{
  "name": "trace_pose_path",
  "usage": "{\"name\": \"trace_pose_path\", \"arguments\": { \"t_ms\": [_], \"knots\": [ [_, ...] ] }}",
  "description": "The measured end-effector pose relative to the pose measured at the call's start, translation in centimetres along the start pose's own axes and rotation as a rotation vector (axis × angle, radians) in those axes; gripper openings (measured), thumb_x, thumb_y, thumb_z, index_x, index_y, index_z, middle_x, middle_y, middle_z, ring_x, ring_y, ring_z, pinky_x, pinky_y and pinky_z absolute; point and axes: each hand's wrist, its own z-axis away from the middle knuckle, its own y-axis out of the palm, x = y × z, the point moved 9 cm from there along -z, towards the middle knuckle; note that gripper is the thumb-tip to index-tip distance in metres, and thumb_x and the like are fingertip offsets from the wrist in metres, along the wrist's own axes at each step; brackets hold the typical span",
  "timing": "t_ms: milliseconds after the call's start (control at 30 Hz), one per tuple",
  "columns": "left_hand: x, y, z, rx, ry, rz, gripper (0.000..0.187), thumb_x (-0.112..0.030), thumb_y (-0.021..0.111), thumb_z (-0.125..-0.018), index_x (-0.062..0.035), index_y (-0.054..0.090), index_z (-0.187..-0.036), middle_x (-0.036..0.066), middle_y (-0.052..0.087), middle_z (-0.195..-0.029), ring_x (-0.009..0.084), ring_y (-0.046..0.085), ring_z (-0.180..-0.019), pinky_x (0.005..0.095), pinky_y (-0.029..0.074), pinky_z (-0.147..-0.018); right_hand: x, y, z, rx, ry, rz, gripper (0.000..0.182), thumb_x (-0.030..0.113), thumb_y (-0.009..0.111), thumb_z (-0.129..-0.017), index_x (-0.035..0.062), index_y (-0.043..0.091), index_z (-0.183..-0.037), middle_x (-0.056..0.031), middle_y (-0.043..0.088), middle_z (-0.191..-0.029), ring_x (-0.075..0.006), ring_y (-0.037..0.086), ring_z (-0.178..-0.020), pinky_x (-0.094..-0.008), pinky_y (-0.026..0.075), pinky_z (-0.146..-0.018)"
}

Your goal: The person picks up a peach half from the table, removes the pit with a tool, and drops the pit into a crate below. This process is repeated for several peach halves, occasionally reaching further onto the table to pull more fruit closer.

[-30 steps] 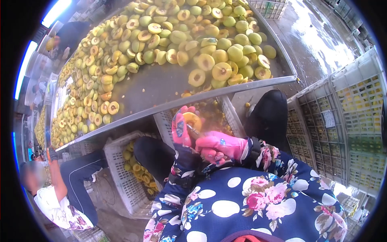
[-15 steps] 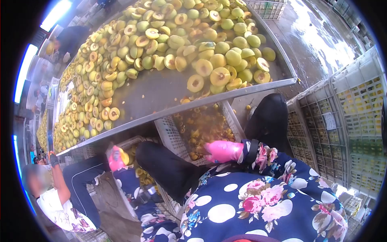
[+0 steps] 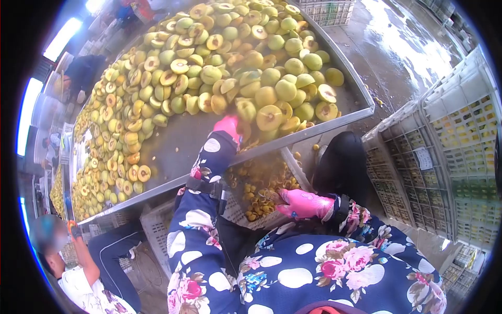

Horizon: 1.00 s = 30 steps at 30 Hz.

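My left hand (image 3: 228, 128), in a pink glove, reaches over the near rim of the metal table (image 3: 175, 133) and is at the edge of the heap of halved yellow-green stone fruit (image 3: 212, 74), which look like peaches. Its fingers are hidden, so its grip does not show. My right hand (image 3: 306, 203), also pink-gloved, is closed in front of my lap, just above a crate (image 3: 298, 170) of small orange-brown fruit scraps (image 3: 259, 196). A small blue spot shows at its fingers; what it holds is hard to make out. A large cut half (image 3: 269, 118) lies near my left hand.
Stacked white crates (image 3: 449, 141) with yellow fruit stand at the right. Another crate (image 3: 157, 225) is low on the left, partly behind my left sleeve. A co-worker (image 3: 78, 267) sits at the far left. The wet floor (image 3: 402, 47) lies beyond the table.
My left hand has moved from above the left crate, where it held a yellow fruit piece, up onto the table. My right hand has shifted slightly right and down in view.
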Motion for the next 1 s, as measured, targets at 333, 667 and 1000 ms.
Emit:
{"name": "trace_pose_path", "arguments": {
  "t_ms": [333, 667, 1000],
  "knots": [
    [2.2, -1.4, 7.6, -0.289, -0.318, 1.113, 0.04, -0.003, 0.066, -0.072, -0.0047, 0.047, -0.107, 0.01, 0.057, -0.096, 0.0208, 0.06, -0.08, 0.0319, 0.053, -0.065, 3.1, -1.1, 1.3, -0.016, -0.273, -0.366, 0.027, 0.028, 0.052, -0.087, 0.0021, 0.047, -0.093, -0.0046, 0.053, -0.066, -0.0136, 0.051, -0.056, -0.0286, 0.041, -0.05],
    [-4.5, 0.9, 14.3, -0.141, -0.278, 2.362, 0.047, -0.028, 0.042, -0.09, 0.0061, 0.037, -0.122, 0.03, 0.043, -0.122, 0.0419, 0.047, -0.11, 0.0498, 0.042, -0.09, 7.6, -1.1, 1.9, -0.054, -0.326, -0.517, 0.028, 0.028, 0.05, -0.091, 0.0029, 0.046, -0.104, 0.0004, 0.05, -0.062, -0.0068, 0.047, -0.05, -0.0214, 0.037, -0.045],
    [-5.0, 1.9, 15.3, -0.114, -0.248, 2.316, 0.042, -0.021, 0.045, -0.087, 0.0029, 0.043, -0.122, 0.022, 0.05, -0.118, 0.0354, 0.052, -0.105, 0.0456, 0.042, -0.091, 6.6, -1.1, 1.6, -0.167, -0.306, -0.301, 0.03, 0.025, 0.052, -0.089, 0.0001, 0.048, -0.105, -0.0079, 0.056, -0.068, -0.0149, 0.054, -0.055, -0.0289, 0.042, -0.05]
  ]
}}
